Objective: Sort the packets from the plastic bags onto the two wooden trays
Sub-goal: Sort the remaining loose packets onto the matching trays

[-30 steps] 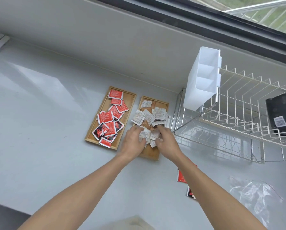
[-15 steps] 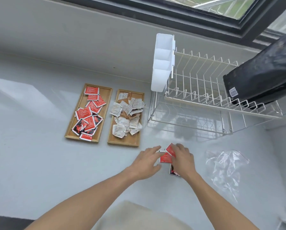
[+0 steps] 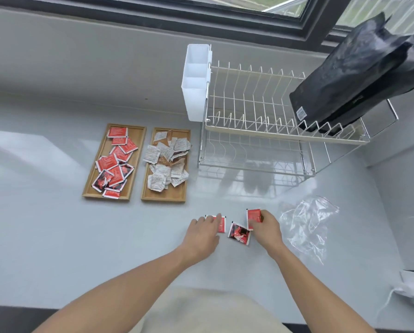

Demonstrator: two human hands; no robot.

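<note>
Two wooden trays lie side by side on the grey counter. The left tray point(image 3: 137, 140) holds several red packets; the right tray point(image 3: 164, 197) holds several white and tan packets. Nearer me, three red packets lie loose on the counter. My left hand point(image 3: 202, 233) rests flat with its fingertips on one red packet point(image 3: 222, 224). My right hand point(image 3: 266, 228) pinches another red packet point(image 3: 253, 216) by its lower edge. A red and black packet point(image 3: 239, 233) lies between my hands, untouched. An empty clear plastic bag point(image 3: 304, 224) lies crumpled to the right.
A white wire dish rack point(image 3: 261, 131) stands behind my hands, with a white cutlery holder point(image 3: 196, 80) on its left end and a black pouch point(image 3: 359, 73) leaning in it. A white object point(image 3: 412, 287) sits at the right edge.
My hands left the right tray and came back to the loose red packets near me. They have since spread the packets apart, one under each hand and one between.
</note>
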